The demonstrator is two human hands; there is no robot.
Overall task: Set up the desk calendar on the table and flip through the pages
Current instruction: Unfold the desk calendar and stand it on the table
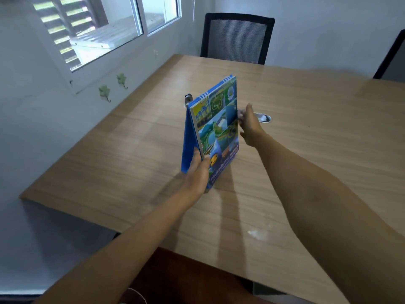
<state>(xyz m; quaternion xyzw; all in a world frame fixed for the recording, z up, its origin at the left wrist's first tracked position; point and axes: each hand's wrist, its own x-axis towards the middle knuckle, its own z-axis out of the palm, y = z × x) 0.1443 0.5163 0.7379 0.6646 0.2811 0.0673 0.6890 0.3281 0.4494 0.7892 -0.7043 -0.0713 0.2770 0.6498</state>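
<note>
Item 1: blue spiral-bound desk calendar w/ photo-collage cover; it stands tent-wise near the middle of the pale wood-grain table; spiral binding runs along the ridge, cover panel faces your right, plain blue back panel leans to your left; the splayed panels are presumably what let it stand alone; whether its lower edges sit fully on the wood I can't tell, your hand hides the near corner.

Item 2: your left hand; it's closed on the near end of the calendar, thumb on the cover side, fingers tucked between the two panels; prob. steadying the stand and spreading it while it settles.

Item 3: your right hand; it's at the cover's far-right edge, fingers loosely spread and blurred; contact w/ the page edge can't be confirmed; placed there, I'd judge, to square the stand or catch the cover for a first flip.

Item 4: round metal cable port set in the tabletop, just beyond your right hand; small metal fitting behind the calendar's ridge.

Item 5: black mesh-back office chair at the far side; second chair at right edge, partly cut off.

Status: set-up approx. done; flipping not yet begun.
</note>
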